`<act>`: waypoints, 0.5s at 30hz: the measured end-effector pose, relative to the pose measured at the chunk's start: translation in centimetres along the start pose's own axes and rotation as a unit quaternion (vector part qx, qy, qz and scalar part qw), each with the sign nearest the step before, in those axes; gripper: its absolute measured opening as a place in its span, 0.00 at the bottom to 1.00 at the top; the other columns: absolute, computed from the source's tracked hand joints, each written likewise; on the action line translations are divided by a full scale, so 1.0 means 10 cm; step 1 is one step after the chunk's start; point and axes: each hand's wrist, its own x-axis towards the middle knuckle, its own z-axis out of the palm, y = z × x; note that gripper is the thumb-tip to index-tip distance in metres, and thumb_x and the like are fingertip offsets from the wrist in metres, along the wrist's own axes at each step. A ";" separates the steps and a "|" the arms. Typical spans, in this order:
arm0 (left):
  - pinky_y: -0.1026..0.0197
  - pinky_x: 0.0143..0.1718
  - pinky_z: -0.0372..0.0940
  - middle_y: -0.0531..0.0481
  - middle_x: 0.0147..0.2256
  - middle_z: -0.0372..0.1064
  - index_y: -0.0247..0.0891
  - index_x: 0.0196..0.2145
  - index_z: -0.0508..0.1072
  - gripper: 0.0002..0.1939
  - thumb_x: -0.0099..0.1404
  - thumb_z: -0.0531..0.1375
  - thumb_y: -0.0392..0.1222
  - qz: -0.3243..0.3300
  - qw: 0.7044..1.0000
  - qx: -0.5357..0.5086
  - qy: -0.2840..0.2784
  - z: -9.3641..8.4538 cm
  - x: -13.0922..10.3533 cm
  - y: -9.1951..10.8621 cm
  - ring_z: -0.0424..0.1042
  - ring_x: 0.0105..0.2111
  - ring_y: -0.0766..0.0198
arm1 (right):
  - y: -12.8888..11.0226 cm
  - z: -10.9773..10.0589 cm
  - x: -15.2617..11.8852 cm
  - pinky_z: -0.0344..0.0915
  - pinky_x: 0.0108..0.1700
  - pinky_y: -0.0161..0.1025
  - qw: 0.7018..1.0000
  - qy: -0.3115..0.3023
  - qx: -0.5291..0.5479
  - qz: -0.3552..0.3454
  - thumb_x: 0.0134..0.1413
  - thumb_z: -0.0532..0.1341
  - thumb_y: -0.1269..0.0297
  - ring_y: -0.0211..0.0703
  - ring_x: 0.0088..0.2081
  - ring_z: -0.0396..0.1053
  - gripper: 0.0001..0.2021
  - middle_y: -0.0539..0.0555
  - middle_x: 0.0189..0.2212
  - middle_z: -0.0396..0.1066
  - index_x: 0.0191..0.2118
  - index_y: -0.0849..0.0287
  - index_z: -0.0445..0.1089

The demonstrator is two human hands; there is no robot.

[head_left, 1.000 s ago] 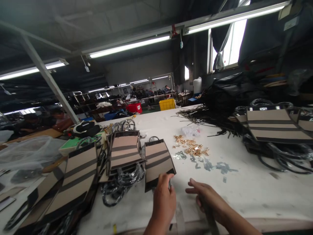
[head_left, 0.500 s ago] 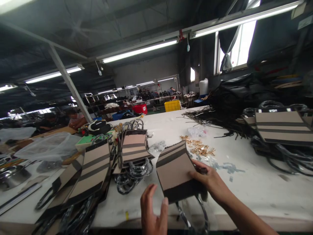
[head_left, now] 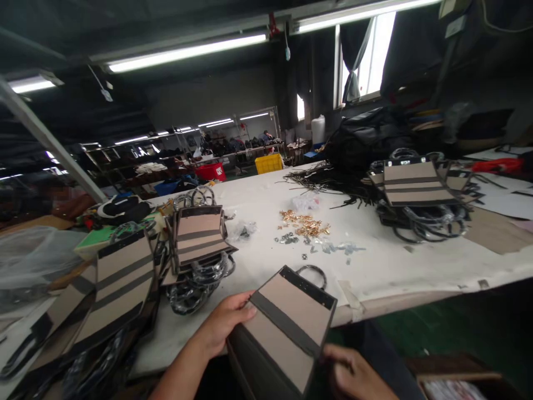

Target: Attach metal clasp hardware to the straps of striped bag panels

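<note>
A beige bag panel (head_left: 287, 322) with dark stripes and black edging is tilted at the table's front edge. A dark handle loop (head_left: 314, 272) sticks out behind its top edge. My left hand (head_left: 225, 322) grips its left edge, thumb on the beige face and fingers underneath. My right hand (head_left: 358, 375), partly blurred, is by the panel's lower right edge with its fingers curled; what they hold, if anything, is hidden. Beyond the panel lie gold-coloured metal pieces (head_left: 306, 224) and small grey metal pieces (head_left: 287, 239) on the white table (head_left: 258, 194).
Similar striped panels with plastic-wrapped handles lie in a left stack (head_left: 120, 283), a middle stack (head_left: 200, 236) and a right stack (head_left: 416, 183). Black strips (head_left: 328, 180) spread across the far side. An open box (head_left: 462, 383) stands below the table at lower right.
The view has swung right and down. The panel has come nearer and turned, its handle now at the far side. My left hand has taken hold of it; my right hand has moved to its lower right edge.
</note>
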 end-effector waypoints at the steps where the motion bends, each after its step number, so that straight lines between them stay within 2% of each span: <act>1: 0.48 0.56 0.69 0.34 0.53 0.79 0.34 0.58 0.77 0.32 0.59 0.74 0.47 -0.009 1.000 0.011 -0.019 -0.02 -0.06 0.05 0.80 0.51 0.42 | 0.00 -0.05 0.02 0.58 0.20 0.32 0.998 0.024 0.055 0.010 0.44 0.68 0.26 0.35 0.17 0.58 0.35 0.48 0.17 0.63 0.38 0.58 0.80; 3: 0.45 0.59 0.68 0.35 0.56 0.77 0.37 0.60 0.76 0.33 0.60 0.73 0.48 -0.027 0.999 0.022 -0.041 -0.03 -0.18 0.12 0.79 0.53 0.42 | -0.03 -0.12 0.09 0.50 0.18 0.29 0.978 0.085 0.185 0.044 0.49 0.66 0.28 0.32 0.15 0.52 0.33 0.45 0.15 0.60 0.39 0.60 0.78; 4: 0.43 0.60 0.67 0.36 0.58 0.76 0.38 0.61 0.76 0.33 0.60 0.73 0.48 -0.034 0.998 0.029 -0.050 -0.03 -0.23 0.14 0.78 0.54 0.41 | -0.06 -0.14 0.13 0.51 0.18 0.29 0.964 0.107 0.238 0.056 0.51 0.69 0.33 0.33 0.16 0.55 0.31 0.46 0.17 0.64 0.42 0.59 0.78; 5: 0.42 0.61 0.66 0.37 0.59 0.75 0.40 0.61 0.76 0.33 0.60 0.73 0.48 -0.040 0.997 0.036 -0.055 -0.03 -0.28 0.15 0.77 0.55 0.40 | -0.09 -0.14 0.15 0.57 0.20 0.30 0.954 0.112 0.273 0.063 0.50 0.72 0.38 0.35 0.18 0.61 0.29 0.49 0.22 0.71 0.46 0.59 0.78; 7: 0.39 0.63 0.64 0.39 0.60 0.74 0.42 0.61 0.76 0.32 0.60 0.73 0.48 -0.046 0.996 0.055 -0.060 -0.01 -0.35 0.14 0.74 0.58 0.40 | -0.16 -0.11 0.17 0.70 0.31 0.35 0.948 0.089 0.300 0.049 0.49 0.75 0.47 0.42 0.28 0.74 0.29 0.55 0.35 0.80 0.53 0.58 0.77; 8: 0.39 0.64 0.63 0.40 0.60 0.74 0.43 0.61 0.76 0.32 0.60 0.72 0.49 -0.050 0.995 0.066 -0.059 -0.01 -0.37 0.13 0.73 0.60 0.39 | -0.20 -0.09 0.16 0.73 0.38 0.39 0.951 0.072 0.297 0.041 0.48 0.76 0.49 0.46 0.33 0.76 0.30 0.57 0.39 0.81 0.54 0.58 0.77; 10: 0.38 0.66 0.60 0.41 0.59 0.75 0.43 0.58 0.79 0.28 0.62 0.71 0.52 -0.061 0.992 0.102 -0.051 -0.04 -0.39 0.12 0.72 0.61 0.39 | -0.27 -0.05 0.11 0.73 0.44 0.43 0.964 0.064 0.256 0.044 0.44 0.78 0.48 0.50 0.36 0.77 0.29 0.58 0.37 0.81 0.50 0.59 0.79; 13: 0.39 0.68 0.58 0.40 0.55 0.79 0.41 0.50 0.84 0.25 0.62 0.70 0.59 -0.053 0.984 0.171 -0.020 -0.10 -0.38 0.17 0.71 0.61 0.36 | -0.39 -0.08 -0.01 0.70 0.36 0.39 0.990 0.066 0.111 0.057 0.42 0.77 0.45 0.45 0.30 0.73 0.24 0.54 0.29 0.78 0.37 0.60 0.81; 15: 0.42 0.67 0.59 0.39 0.53 0.80 0.40 0.47 0.85 0.27 0.58 0.71 0.63 -0.051 0.981 0.186 -0.009 -0.09 -0.35 0.24 0.72 0.59 0.35 | -0.49 -0.11 -0.09 0.65 0.33 0.36 0.999 0.026 0.007 0.037 0.47 0.75 0.43 0.42 0.28 0.67 0.23 0.53 0.26 0.74 0.31 0.62 0.80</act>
